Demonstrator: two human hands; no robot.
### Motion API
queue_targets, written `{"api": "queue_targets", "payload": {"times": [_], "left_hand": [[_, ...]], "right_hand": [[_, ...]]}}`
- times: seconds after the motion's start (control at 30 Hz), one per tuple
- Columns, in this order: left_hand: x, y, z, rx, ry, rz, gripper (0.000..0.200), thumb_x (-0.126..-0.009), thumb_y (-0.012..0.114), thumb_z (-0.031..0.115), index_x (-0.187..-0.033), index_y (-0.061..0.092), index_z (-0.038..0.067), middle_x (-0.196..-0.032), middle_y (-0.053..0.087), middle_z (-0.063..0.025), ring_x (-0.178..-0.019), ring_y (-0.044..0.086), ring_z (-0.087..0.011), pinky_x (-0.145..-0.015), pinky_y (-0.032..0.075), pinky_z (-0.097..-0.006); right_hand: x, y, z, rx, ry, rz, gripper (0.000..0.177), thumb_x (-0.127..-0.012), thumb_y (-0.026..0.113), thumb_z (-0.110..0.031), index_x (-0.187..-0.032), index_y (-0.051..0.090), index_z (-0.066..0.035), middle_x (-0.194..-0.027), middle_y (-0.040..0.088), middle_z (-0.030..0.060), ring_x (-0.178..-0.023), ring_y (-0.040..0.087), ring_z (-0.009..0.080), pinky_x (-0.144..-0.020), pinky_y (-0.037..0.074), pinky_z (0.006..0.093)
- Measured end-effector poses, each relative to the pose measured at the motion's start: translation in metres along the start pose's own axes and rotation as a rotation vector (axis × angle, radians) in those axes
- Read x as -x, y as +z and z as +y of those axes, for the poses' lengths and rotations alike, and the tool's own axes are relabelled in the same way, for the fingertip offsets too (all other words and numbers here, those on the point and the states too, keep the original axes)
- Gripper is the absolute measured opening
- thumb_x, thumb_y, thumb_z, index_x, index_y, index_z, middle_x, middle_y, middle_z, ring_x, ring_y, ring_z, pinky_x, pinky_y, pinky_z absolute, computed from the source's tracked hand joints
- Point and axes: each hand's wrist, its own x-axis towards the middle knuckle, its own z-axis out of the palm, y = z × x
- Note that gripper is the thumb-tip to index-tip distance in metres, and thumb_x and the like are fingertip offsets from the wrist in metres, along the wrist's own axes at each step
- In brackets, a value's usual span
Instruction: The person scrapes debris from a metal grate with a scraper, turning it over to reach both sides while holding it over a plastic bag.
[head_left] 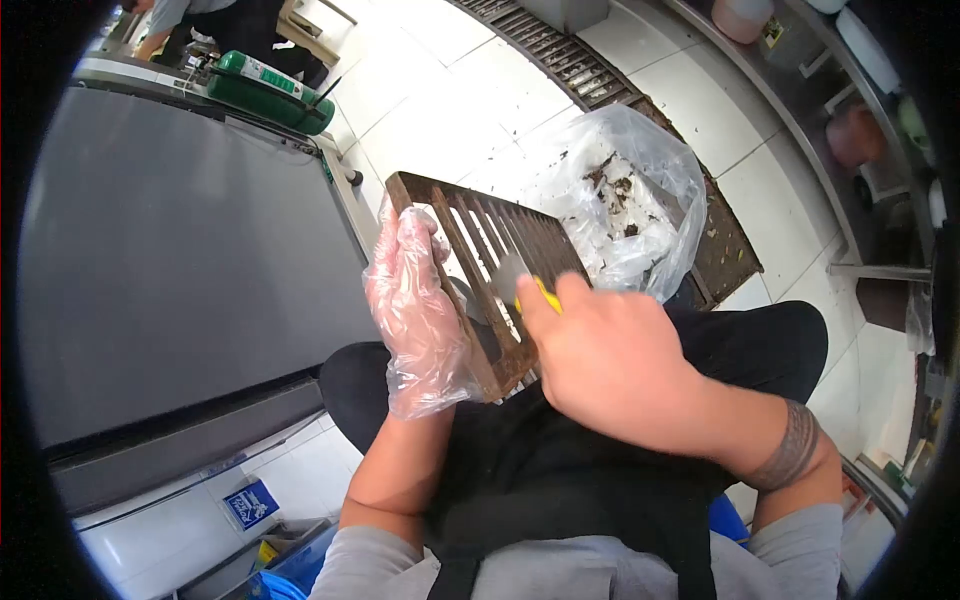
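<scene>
My left hand [425, 310], in a clear plastic glove, is closed around the long side of a rusty brown metal drain grate [518, 361]. The grate is tilted up above my lap. In my bare right hand [620, 355] is a scraper [511, 274] with a yellow handle, and its flat blade lies against the grate's bars. The blade and right hand are slightly blurred. My right fingers hide part of the handle and the grate's near right side. Just beyond the grate, a clear plastic bag [680, 165] stands open with dark debris inside.
A grated floor drain [530, 42] crosses the white tiles [420, 90]. To the left are a large grey panel [190, 260] and a green cylinder [270, 92]. Metal shelving [815, 115] with containers stands right. Another person [225, 25] is at the upper left.
</scene>
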Motion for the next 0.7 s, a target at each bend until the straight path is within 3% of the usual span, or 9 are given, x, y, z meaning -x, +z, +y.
{"api": "queue_targets", "payload": {"times": [0.07,0.2,0.27,0.33,0.43,0.57,0.63,0.67,0.7], "left_hand": [[0.003,0.004,0.001,0.023,-0.010,0.003,0.028,-0.108,0.061,0.022,-0.122,0.067,-0.002,-0.093,0.062,-0.0006,-0.083,0.054,-0.0089,-0.078,0.048,-0.0271],[0.003,0.002,0.007,0.017,-0.035,0.017,0.038,-0.108,0.062,0.022,-0.135,0.062,-0.005,-0.093,0.061,0.0002,-0.082,0.053,-0.0081,-0.080,0.047,-0.0260],[0.004,-0.002,0.008,-0.070,-0.056,-0.027,0.054,-0.110,0.059,0.021,-0.156,0.045,-0.004,-0.102,0.063,0.0035,-0.086,0.050,-0.0020,-0.078,0.045,-0.0204],[0.003,0.001,0.006,-0.047,-0.035,-0.021,0.054,-0.110,0.058,0.021,-0.156,0.044,-0.004,-0.099,0.063,0.0024,-0.082,0.050,-0.0017,-0.073,0.045,-0.0207],[0.002,0.006,0.010,-0.022,-0.036,-0.035,0.045,-0.108,0.062,0.022,-0.143,0.056,-0.007,-0.093,0.061,0.0004,-0.078,0.053,-0.0077,-0.073,0.048,-0.0258],[0.004,0.007,0.025,0.038,-0.192,-0.003,0.055,-0.109,0.059,0.020,-0.157,0.043,-0.001,-0.068,0.051,0.0032,-0.053,0.044,-0.0048,-0.048,0.038,-0.0239],[0.000,-0.004,0.021,0.074,-0.194,0.001,0.054,-0.109,0.060,0.020,-0.157,0.044,0.000,-0.072,0.053,0.0020,-0.053,0.044,-0.0051,-0.047,0.038,-0.0241],[-0.003,-0.009,0.019,0.107,-0.184,-0.012,0.054,-0.108,0.060,0.019,-0.156,0.045,0.000,-0.075,0.056,0.0008,-0.053,0.044,-0.0053,-0.047,0.038,-0.0243],[-0.008,-0.009,0.016,0.187,-0.205,0.031,0.052,-0.108,0.061,0.019,-0.153,0.047,-0.001,-0.086,0.060,-0.0022,-0.053,0.042,-0.0059,-0.046,0.037,-0.0240]], "right_hand": [[-0.030,0.008,0.008,0.066,0.016,0.168,0.042,-0.087,0.064,-0.013,-0.126,0.067,0.004,-0.083,0.064,0.0151,-0.066,0.070,0.0307,-0.056,0.055,0.0416],[-0.045,-0.004,0.012,0.095,-0.103,0.201,0.041,-0.088,0.062,-0.014,-0.123,0.067,0.005,-0.083,0.066,0.0161,-0.067,0.071,0.0326,-0.055,0.055,0.0436],[-0.015,-0.022,-0.005,0.140,-0.085,-0.026,0.036,-0.087,0.061,-0.012,-0.119,0.067,0.005,-0.082,0.067,0.0160,-0.068,0.071,0.0336,-0.056,0.056,0.0441],[-0.019,-0.018,-0.006,0.130,-0.055,-0.068,0.033,-0.087,0.061,-0.011,-0.116,0.067,0.002,-0.082,0.067,0.0161,-0.069,0.071,0.0340,-0.057,0.056,0.0442],[-0.064,0.011,0.018,0.064,-0.131,0.225,0.038,-0.085,0.062,-0.010,-0.122,0.068,-0.002,-0.082,0.066,0.0140,-0.069,0.071,0.0344,-0.060,0.056,0.0461],[-0.048,0.009,0.036,-0.042,0.016,0.196,0.037,-0.088,0.064,-0.010,-0.124,0.070,-0.002,-0.087,0.069,0.0142,-0.075,0.070,0.0380,-0.068,0.058,0.0465],[-0.021,0.012,0.053,-0.301,0.142,0.249,0.038,-0.095,0.067,-0.012,-0.131,0.069,-0.002,-0.101,0.075,0.0176,-0.090,0.075,0.0343,-0.082,0.059,0.0409],[-0.008,0.020,0.057,-0.304,0.145,0.237,0.038,-0.095,0.067,-0.012,-0.131,0.069,-0.002,-0.101,0.075,0.0176,-0.090,0.075,0.0343,-0.082,0.059,0.0409],[0.008,0.035,0.060,-0.505,0.187,0.186,0.039,-0.097,0.068,-0.014,-0.134,0.068,-0.002,-0.108,0.075,0.0206,-0.098,0.075,0.0307,-0.089,0.057,0.0381]]}}
